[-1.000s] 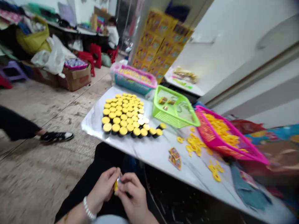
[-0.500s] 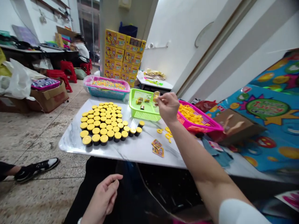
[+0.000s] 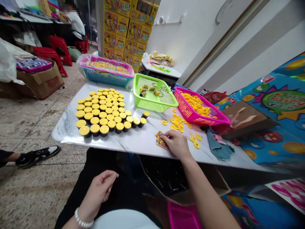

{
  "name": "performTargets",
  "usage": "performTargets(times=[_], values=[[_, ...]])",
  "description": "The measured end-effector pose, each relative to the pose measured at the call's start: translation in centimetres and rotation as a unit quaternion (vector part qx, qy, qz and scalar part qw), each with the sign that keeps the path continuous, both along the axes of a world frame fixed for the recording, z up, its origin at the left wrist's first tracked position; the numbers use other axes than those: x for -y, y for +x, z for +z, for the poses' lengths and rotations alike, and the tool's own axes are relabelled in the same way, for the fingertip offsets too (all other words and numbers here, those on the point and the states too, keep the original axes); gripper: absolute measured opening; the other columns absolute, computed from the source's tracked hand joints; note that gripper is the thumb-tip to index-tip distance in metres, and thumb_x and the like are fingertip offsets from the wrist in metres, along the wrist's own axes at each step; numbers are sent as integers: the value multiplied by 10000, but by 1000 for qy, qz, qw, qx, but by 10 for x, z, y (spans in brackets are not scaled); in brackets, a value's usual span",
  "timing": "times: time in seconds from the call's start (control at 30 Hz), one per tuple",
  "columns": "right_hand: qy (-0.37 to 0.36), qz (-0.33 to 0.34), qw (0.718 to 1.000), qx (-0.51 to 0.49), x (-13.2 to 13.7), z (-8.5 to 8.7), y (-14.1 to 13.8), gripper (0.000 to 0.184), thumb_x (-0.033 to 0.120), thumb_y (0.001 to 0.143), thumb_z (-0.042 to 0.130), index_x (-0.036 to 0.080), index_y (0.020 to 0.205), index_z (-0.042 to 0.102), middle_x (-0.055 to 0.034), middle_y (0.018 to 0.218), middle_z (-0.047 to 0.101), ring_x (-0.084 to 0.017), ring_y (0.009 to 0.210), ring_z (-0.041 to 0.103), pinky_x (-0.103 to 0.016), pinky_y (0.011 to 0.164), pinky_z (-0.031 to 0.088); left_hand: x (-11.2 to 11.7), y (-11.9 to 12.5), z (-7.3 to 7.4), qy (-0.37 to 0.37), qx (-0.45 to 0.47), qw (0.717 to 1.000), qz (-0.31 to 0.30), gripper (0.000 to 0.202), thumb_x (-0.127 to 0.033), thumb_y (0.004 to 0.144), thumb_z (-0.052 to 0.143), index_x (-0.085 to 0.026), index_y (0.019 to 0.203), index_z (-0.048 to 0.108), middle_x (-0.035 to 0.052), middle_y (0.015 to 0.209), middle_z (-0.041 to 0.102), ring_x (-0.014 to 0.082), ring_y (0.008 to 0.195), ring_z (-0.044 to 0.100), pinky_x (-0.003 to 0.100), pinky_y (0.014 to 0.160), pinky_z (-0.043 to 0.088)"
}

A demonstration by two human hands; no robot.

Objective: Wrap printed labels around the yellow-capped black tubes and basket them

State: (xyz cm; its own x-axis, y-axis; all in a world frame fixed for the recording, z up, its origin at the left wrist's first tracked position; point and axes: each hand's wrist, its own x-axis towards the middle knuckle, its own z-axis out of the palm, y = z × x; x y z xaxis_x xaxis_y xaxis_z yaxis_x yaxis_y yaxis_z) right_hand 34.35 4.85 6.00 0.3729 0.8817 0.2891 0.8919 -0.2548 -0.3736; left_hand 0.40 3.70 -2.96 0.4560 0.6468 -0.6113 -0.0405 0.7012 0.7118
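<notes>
Right hand (image 3: 175, 143): fingers (image 3: 165, 136) lightly spread, resting on a printed card packet (image 3: 161, 140), no real pinch
Left hand (image 3: 98, 192): over the lap, loosely curled, holding nothing
Packet: on the marble worktop (image 3: 133, 140); looks thin and light, so I'd pinch an edge
Counts: one packet, I think; dozens of yellow-capped jars (image 3: 100, 111); about four small jars (image 3: 143, 94) in the green basket (image 3: 147, 105); loads of yellow rings (image 3: 195, 105) in the pink basket (image 3: 190, 116)

We read "Juicy" and what looks like "Gum" in the green bubble (image 3: 283, 101) on the blue printed sheet (image 3: 252, 86); print on the yellow cartons (image 3: 126, 31) is too small to tell
</notes>
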Motion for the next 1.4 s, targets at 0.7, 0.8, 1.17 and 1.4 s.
performTargets(times=[0.7, 0.8, 1.17, 1.4], values=[[106, 222, 921, -303, 41, -14, -194, 110, 216, 907, 560, 234, 799, 547, -99, 1093, 716, -230, 1003, 695, -381, 877, 562, 6, -1, 68, 298, 1, 953, 60, 356, -336, 716, 810, -155, 1005, 708, 82, 950, 690, 142, 767, 591, 242, 680, 486], [31, 212, 858, -467, 43, -32, -207, 177, 317, 911, 600, 218, 769, 561, -58, 907, 706, -181, 792, 684, -320, 722, 579, 2, -15, 59, 263, 0, 962, 73, 277, -390, 772, 756, -141, 888, 715, 70, 836, 702, 145, 735, 601, 254, 670, 476], [-237, 268, 770, -528, 27, -53, -192, 366, 510, 843, 674, 172, 709, 634, -5, 682, 642, -136, 639, 578, -265, 625, 487, -15, -38, 44, 166, -10, 986, 3, 348, -393, 690, 809, -153, 824, 596, -49, 594, 561, 68, 523, 461, 196, 512, 340], [-109, 167, 838, -508, 36, -76, -213, 432, 534, 911, 555, 191, 651, 572, 2, 622, 582, -139, 589, 515, -260, 563, 415, 11, -43, 42, 273, -131, 939, 166, 283, -414, 842, 663, -157, 729, 637, -27, 627, 532, 86, 561, 439, 216, 537, 364]])
